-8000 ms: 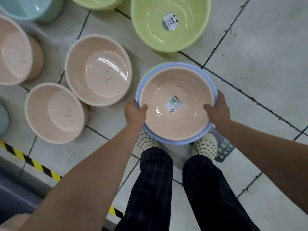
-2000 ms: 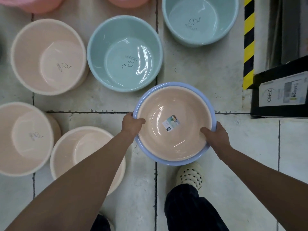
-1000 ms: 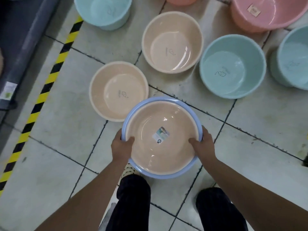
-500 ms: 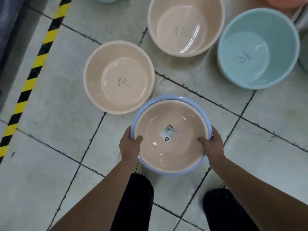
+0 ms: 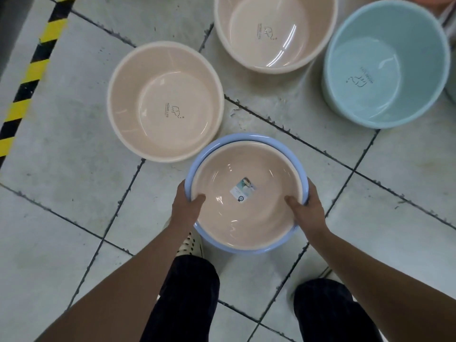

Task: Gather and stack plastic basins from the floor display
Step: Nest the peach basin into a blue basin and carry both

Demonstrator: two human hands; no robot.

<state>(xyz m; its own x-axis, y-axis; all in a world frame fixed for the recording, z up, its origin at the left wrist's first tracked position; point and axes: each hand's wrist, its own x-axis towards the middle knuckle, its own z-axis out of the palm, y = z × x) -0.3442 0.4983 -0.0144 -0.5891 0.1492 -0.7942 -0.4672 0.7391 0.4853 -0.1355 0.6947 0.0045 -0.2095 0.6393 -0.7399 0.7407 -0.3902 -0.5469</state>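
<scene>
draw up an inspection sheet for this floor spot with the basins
surface: grey tiled floor, dark grout lines, scuffed.
job's things: held beige basin nested in blue basin; near beige floor basin, far beige floor basin and teal basin stand upright, apart.
clutter: nothing seen.
grippers: left hand and right hand grip the blue basin at opposite sides of its rim, thumbs inside.
cables: nothing seen.
surroundings: yellow-black hazard tape at left.

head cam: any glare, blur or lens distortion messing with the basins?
Head view: glare streaks on the upper beige basin and the held peach basin; its sticker is too soft to read, though the HOME LIFE logo in the left beige basin is legible; wide-angle stretch enlarges the forearms at the bottom edge.
</scene>
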